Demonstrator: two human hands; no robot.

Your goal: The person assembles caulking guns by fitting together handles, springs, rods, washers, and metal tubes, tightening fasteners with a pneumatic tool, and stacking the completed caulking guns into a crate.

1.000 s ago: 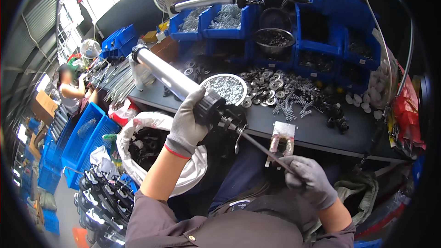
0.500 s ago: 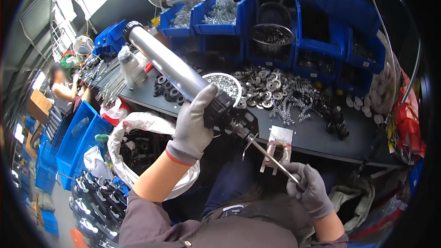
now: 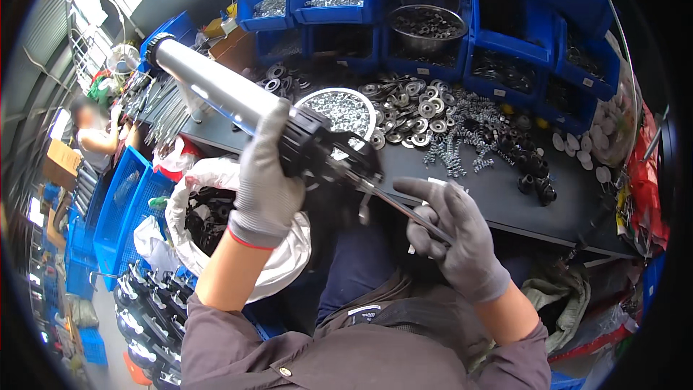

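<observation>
A caulking gun with a silver barrel (image 3: 216, 83) and black end fittings lies slantwise in front of me, its capped end up at the left. My left hand (image 3: 271, 184), in a grey glove, is wrapped round the barrel's lower end beside the black handle part (image 3: 307, 144). From there a thin metal rod (image 3: 393, 204) runs down to the right. My gloved right hand (image 3: 458, 238) has its lower fingers curled on the rod near its end, while the index finger stretches out toward the gun. The black handle part is partly blurred.
Behind, the dark bench (image 3: 498, 198) carries a white bowl (image 3: 372, 119) of small metal parts, loose washers (image 3: 415, 119) and springs (image 3: 451, 155). Blue bins (image 3: 336, 11) line the back. A white sack (image 3: 278, 267) of black parts stands at left. One person (image 3: 94, 133) sits far left.
The caulking gun and my left hand have moved left. My right hand has come up the rod toward the gun, and its index finger is now stretched out.
</observation>
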